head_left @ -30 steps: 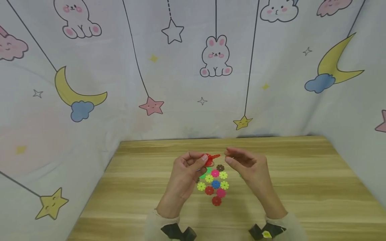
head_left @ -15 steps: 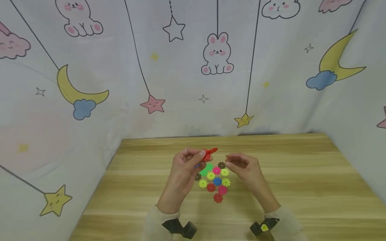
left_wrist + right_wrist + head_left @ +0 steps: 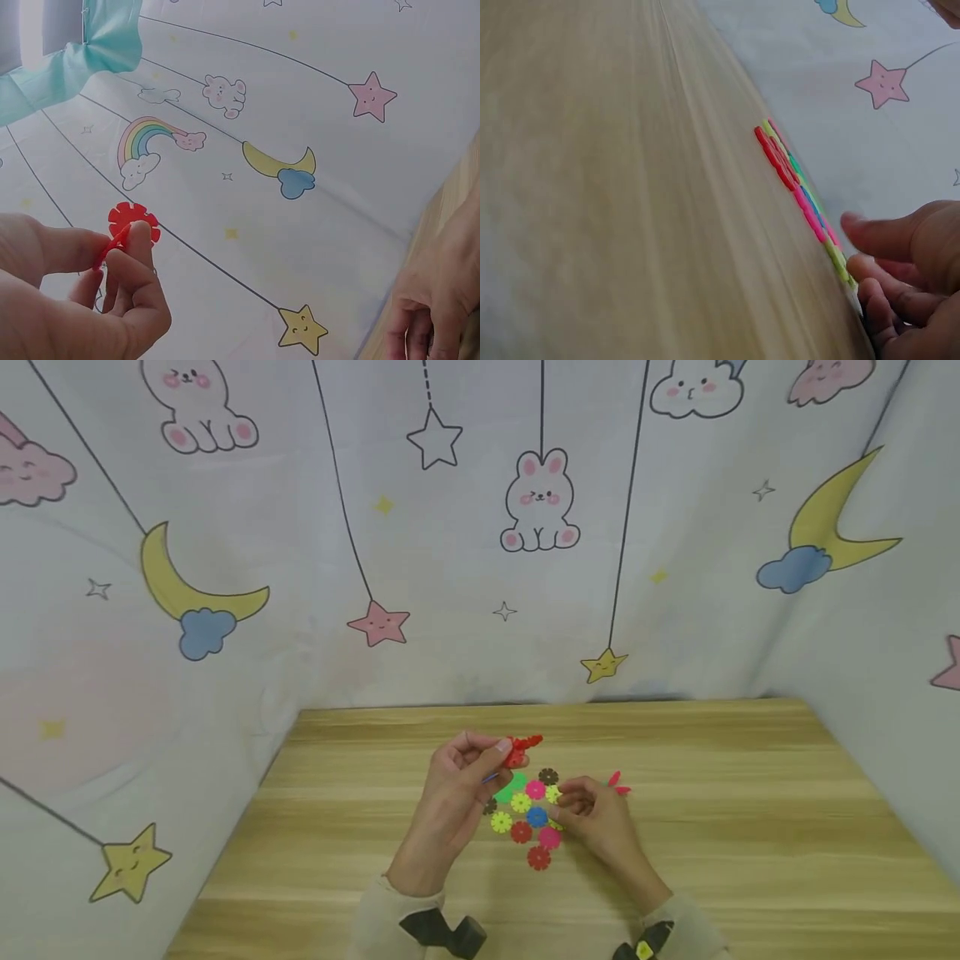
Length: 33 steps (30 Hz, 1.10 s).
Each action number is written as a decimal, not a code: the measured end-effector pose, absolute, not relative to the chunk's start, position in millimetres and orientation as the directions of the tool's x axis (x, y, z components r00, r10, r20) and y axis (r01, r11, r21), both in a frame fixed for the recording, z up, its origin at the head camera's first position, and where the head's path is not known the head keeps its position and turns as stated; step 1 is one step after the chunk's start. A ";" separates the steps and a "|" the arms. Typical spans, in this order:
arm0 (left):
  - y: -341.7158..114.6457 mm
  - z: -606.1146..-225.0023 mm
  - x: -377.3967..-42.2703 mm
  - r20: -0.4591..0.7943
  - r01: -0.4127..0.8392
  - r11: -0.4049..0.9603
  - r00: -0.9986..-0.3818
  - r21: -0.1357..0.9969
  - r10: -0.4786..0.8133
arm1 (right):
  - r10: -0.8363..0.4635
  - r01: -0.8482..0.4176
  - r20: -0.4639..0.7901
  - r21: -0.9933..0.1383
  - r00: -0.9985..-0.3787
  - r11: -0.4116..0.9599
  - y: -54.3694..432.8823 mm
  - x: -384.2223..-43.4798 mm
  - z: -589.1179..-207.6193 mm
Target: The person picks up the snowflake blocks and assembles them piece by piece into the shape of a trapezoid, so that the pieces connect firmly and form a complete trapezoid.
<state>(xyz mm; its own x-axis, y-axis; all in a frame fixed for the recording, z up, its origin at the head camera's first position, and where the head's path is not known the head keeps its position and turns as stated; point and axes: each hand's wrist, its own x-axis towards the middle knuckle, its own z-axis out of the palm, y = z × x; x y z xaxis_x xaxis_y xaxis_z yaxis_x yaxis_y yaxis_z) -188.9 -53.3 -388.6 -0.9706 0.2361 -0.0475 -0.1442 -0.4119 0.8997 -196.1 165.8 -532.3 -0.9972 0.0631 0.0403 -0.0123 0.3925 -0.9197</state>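
My left hand [image 3: 459, 797] pinches red notched plastic discs [image 3: 516, 753], interlocked at an angle, above the table. The left wrist view shows one red disc [image 3: 133, 221] face-on beyond the fingertips and another edge-on between thumb and fingers. A thin blue edge shows under the left fingers; what it belongs to is hidden. My right hand [image 3: 600, 818] is low over the right side of a flat cluster of discs, its fingers loosely bent beside a yellow disc [image 3: 552, 794]. Nothing shows between the right thumb and fingers [image 3: 896, 296] in the right wrist view.
On the wooden table [image 3: 315, 843] lie several flat discs, among them a blue disc [image 3: 537, 817], a brown disc [image 3: 548, 776] and a red disc [image 3: 538, 858]. Beyond the right hand stands a pink piece [image 3: 618, 783], partly hidden. A printed curtain [image 3: 450, 668] hangs behind.
My right hand has come down from beside the red discs to the cluster's right side, uncovering the pink piece behind it. The left hand keeps the red discs nearly in place.
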 end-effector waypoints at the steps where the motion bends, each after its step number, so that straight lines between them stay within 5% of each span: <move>1: -53.2 -388.7 -188.5 -0.047 -0.144 -0.407 -0.970 0.902 0.239 | 0.063 -0.012 0.042 -0.913 -0.997 0.408 165.3 -195.6 -532.4; 11: -48.7 -388.9 -188.3 -0.044 -0.155 -0.400 -0.961 0.903 0.274 | 0.058 0.009 0.023 -0.862 -0.998 0.506 161.0 -194.1 -523.9; 19: -48.2 -390.7 -186.4 -0.055 -0.164 -0.400 -0.962 0.902 0.269 | -0.040 0.040 -0.059 -0.927 -0.997 0.374 172.1 -195.9 -516.2; 33: -48.3 -392.2 -188.7 -0.079 -0.163 -0.321 -0.963 0.933 0.259 | -0.124 -0.060 0.028 -0.964 -0.992 0.260 178.5 -186.7 -467.2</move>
